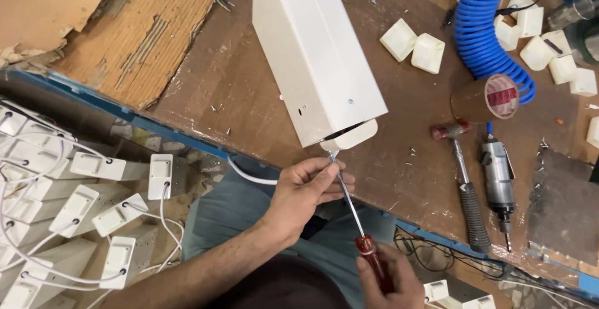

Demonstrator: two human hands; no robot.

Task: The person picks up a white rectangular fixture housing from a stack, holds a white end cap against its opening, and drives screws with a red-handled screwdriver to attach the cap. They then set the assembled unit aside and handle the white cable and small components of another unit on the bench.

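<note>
A long white metal housing [315, 47] lies on the brown workbench [237, 90], its near end closed by a cream plastic cap [350, 137] at the bench edge. My right hand [384, 281] grips the red handle of a screwdriver [350, 204]. The thin shaft runs up to the cap's underside. My left hand [309, 190] pinches the shaft near its tip, fingers just below the cap. A white cable [249, 175] hangs out under the housing, behind my left hand.
A hammer [465, 187], a pneumatic driver [499, 184] and a roll of brown tape [486, 98] lie right of the housing, with a blue coiled air hose [480, 25] and cream caps [413, 45]. Loose screws dot the bench. Several white housings with cables [75, 215] stand at lower left.
</note>
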